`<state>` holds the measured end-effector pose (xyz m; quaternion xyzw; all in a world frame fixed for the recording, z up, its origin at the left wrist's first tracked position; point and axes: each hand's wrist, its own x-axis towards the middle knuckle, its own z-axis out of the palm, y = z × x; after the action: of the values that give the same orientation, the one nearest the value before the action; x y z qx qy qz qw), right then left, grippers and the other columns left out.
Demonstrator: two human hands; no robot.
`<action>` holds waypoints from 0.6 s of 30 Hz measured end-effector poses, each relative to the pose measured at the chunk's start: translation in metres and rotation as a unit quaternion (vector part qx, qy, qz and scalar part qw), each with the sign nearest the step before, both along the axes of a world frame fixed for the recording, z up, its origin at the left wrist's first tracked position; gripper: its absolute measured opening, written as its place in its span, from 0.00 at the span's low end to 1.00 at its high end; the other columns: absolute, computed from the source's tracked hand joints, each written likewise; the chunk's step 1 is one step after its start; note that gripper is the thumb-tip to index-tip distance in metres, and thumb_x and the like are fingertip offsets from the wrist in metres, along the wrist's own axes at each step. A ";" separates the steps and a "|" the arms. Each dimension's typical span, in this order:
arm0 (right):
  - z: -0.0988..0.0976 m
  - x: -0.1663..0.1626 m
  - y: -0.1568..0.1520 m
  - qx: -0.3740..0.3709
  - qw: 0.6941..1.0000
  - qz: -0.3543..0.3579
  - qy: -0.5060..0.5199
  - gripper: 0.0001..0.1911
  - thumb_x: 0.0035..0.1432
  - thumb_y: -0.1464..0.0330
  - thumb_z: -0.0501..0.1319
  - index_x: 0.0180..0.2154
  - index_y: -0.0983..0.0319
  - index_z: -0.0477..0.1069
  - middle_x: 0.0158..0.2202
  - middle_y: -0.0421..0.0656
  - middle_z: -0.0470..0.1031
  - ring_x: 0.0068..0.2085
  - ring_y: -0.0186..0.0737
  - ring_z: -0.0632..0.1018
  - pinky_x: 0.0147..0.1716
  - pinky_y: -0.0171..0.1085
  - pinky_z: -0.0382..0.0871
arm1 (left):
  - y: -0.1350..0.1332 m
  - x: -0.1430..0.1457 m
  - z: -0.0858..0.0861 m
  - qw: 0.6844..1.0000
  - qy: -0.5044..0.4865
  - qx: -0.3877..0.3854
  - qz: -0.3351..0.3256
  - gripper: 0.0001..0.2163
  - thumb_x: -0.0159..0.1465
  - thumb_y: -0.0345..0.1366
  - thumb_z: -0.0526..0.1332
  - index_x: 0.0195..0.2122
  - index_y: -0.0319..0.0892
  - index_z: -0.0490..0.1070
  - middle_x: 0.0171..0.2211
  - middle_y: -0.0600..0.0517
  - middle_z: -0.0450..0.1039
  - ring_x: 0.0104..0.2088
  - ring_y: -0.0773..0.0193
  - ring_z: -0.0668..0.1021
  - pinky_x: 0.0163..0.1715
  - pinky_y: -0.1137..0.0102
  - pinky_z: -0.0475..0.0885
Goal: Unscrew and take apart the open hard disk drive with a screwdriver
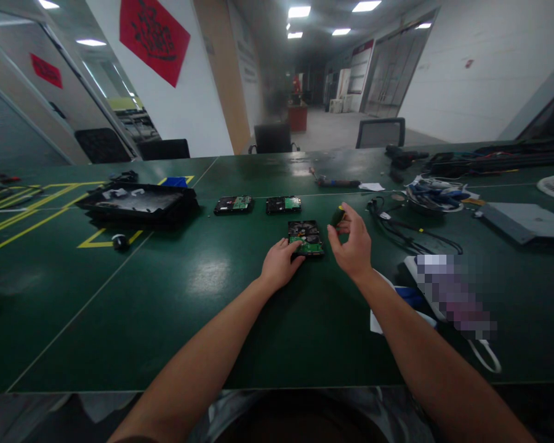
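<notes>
A hard drive (306,237) lies circuit-board side up on the green table (189,289), right in front of me. My left hand (279,263) rests on its near left corner, fingers curled against the edge. Just right of the drive, my right hand (352,240) is raised and pinches a small dark green screwdriver handle (337,216) between thumb and fingers. Two more hard drives (233,205) (283,204) lie side by side farther back.
A black tray (138,203) sits at the left beside yellow floor-style markings. Cables (410,227), a wire bundle (434,194) and a grey panel (521,220) crowd the right. Another screwdriver (337,182) lies farther back. Office chairs (272,138) stand behind the table.
</notes>
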<state>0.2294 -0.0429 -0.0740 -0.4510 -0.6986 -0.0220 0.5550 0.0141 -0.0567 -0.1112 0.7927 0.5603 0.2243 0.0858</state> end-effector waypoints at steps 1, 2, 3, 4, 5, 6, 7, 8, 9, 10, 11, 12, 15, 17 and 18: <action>0.000 0.000 0.000 0.001 1.000 -0.004 0.002 0.34 0.64 0.65 0.61 0.68 0.55 0.56 0.55 0.52 0.71 0.42 0.47 0.79 0.43 0.52 0.81 | 0.000 0.000 0.000 1.000 -0.001 0.001 -0.001 0.23 0.69 0.45 0.61 0.64 0.46 0.69 0.64 0.41 0.69 0.68 0.50 0.66 0.65 0.54 0.64; 0.000 0.000 0.000 0.003 1.000 -0.006 0.003 0.34 0.63 0.65 0.62 0.68 0.55 0.56 0.55 0.51 0.71 0.42 0.47 0.79 0.42 0.53 0.82 | 0.000 0.000 0.000 1.000 -0.002 0.001 -0.002 0.23 0.69 0.45 0.61 0.64 0.46 0.69 0.64 0.42 0.69 0.68 0.50 0.66 0.65 0.55 0.64; 0.000 0.000 0.000 0.005 1.000 -0.006 0.002 0.33 0.63 0.65 0.62 0.67 0.54 0.56 0.55 0.51 0.71 0.42 0.47 0.79 0.43 0.53 0.81 | 0.000 0.000 0.000 1.000 -0.002 0.002 -0.002 0.23 0.69 0.45 0.61 0.64 0.46 0.69 0.64 0.42 0.69 0.68 0.50 0.66 0.65 0.55 0.64; 0.000 0.000 0.000 0.006 1.000 -0.003 0.001 0.33 0.63 0.65 0.62 0.67 0.55 0.56 0.55 0.51 0.71 0.42 0.47 0.79 0.43 0.53 0.81 | 0.000 0.000 0.000 1.000 -0.003 0.002 -0.002 0.23 0.69 0.45 0.61 0.64 0.47 0.68 0.64 0.42 0.69 0.68 0.50 0.66 0.65 0.55 0.64; 0.000 0.000 0.000 0.006 1.000 0.000 0.002 0.33 0.64 0.66 0.61 0.67 0.55 0.56 0.55 0.51 0.71 0.43 0.47 0.79 0.44 0.53 0.81 | 0.000 0.000 0.000 1.000 -0.004 0.002 -0.001 0.23 0.69 0.45 0.61 0.64 0.47 0.68 0.64 0.42 0.69 0.68 0.50 0.66 0.65 0.54 0.64; 0.000 -0.001 0.000 0.005 1.000 0.003 0.003 0.33 0.64 0.66 0.61 0.68 0.55 0.56 0.55 0.51 0.72 0.43 0.47 0.80 0.45 0.53 0.81 | 0.000 0.000 0.000 1.000 -0.003 0.001 -0.002 0.23 0.69 0.45 0.61 0.64 0.47 0.68 0.64 0.42 0.69 0.68 0.50 0.66 0.65 0.54 0.64; 0.000 -0.001 0.001 0.004 1.000 0.005 0.005 0.33 0.64 0.66 0.61 0.68 0.56 0.55 0.55 0.51 0.72 0.42 0.47 0.80 0.45 0.52 0.81 | 0.000 0.000 0.000 1.000 -0.003 0.000 -0.002 0.23 0.69 0.45 0.61 0.64 0.47 0.68 0.64 0.42 0.69 0.68 0.50 0.66 0.66 0.54 0.63; 0.000 0.000 0.001 0.004 1.000 0.005 0.008 0.33 0.64 0.66 0.61 0.68 0.56 0.55 0.54 0.51 0.72 0.42 0.47 0.80 0.44 0.52 0.81 | 0.000 0.000 0.000 1.000 -0.003 -0.001 -0.002 0.23 0.69 0.44 0.61 0.64 0.47 0.68 0.64 0.43 0.69 0.68 0.50 0.66 0.66 0.54 0.63; 0.000 0.000 0.001 0.003 1.000 0.003 0.009 0.33 0.64 0.66 0.61 0.68 0.56 0.55 0.54 0.52 0.72 0.42 0.47 0.80 0.43 0.52 0.81 | 0.000 0.000 0.000 1.000 -0.003 -0.002 -0.001 0.23 0.69 0.44 0.61 0.64 0.47 0.68 0.64 0.43 0.69 0.68 0.50 0.66 0.66 0.54 0.63; 0.000 0.000 0.001 0.004 1.000 0.000 0.010 0.33 0.64 0.65 0.61 0.67 0.56 0.56 0.53 0.51 0.72 0.41 0.47 0.79 0.42 0.52 0.81 | 0.000 0.000 0.000 1.000 -0.002 -0.003 -0.001 0.23 0.69 0.44 0.61 0.64 0.47 0.68 0.65 0.43 0.68 0.68 0.50 0.66 0.66 0.54 0.63; 0.000 0.000 0.001 0.004 1.000 -0.003 0.009 0.33 0.63 0.65 0.62 0.67 0.56 0.56 0.53 0.51 0.71 0.41 0.47 0.79 0.41 0.51 0.81 | 0.000 0.000 0.000 1.000 -0.002 -0.005 -0.001 0.23 0.69 0.44 0.61 0.64 0.47 0.68 0.65 0.42 0.68 0.68 0.50 0.66 0.66 0.54 0.63; 0.000 0.000 0.001 0.004 1.000 -0.004 0.007 0.33 0.63 0.65 0.62 0.67 0.55 0.57 0.52 0.51 0.71 0.42 0.47 0.79 0.41 0.51 0.81 | 0.000 0.000 0.000 1.000 -0.002 -0.006 0.001 0.24 0.69 0.44 0.61 0.64 0.47 0.68 0.65 0.42 0.68 0.68 0.49 0.66 0.65 0.53 0.63; 0.000 0.001 0.000 -0.003 1.000 0.002 -0.001 0.34 0.63 0.66 0.61 0.68 0.54 0.56 0.53 0.50 0.71 0.43 0.47 0.78 0.44 0.51 0.81 | 0.000 0.000 0.001 1.000 -0.003 -0.007 0.002 0.24 0.69 0.45 0.61 0.65 0.48 0.68 0.65 0.43 0.68 0.68 0.49 0.67 0.65 0.53 0.64; 0.000 0.000 0.001 -0.007 1.000 0.011 0.002 0.34 0.64 0.67 0.60 0.69 0.54 0.54 0.55 0.51 0.71 0.44 0.47 0.79 0.45 0.51 0.80 | -0.001 0.000 0.001 1.000 -0.005 -0.004 0.001 0.23 0.69 0.45 0.61 0.64 0.47 0.68 0.64 0.42 0.69 0.67 0.49 0.67 0.65 0.53 0.64; -0.001 0.000 0.001 -0.007 1.000 0.013 0.006 0.34 0.64 0.67 0.60 0.69 0.55 0.54 0.55 0.51 0.71 0.44 0.47 0.79 0.45 0.51 0.80 | -0.001 0.001 0.001 1.000 -0.005 -0.002 0.000 0.23 0.69 0.45 0.61 0.64 0.46 0.69 0.64 0.42 0.69 0.67 0.49 0.67 0.65 0.53 0.64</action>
<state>0.2295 -0.0421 -0.0747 -0.4458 -0.7012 -0.0069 0.5563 0.0146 -0.0578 -0.1098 0.7915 0.5603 0.2271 0.0896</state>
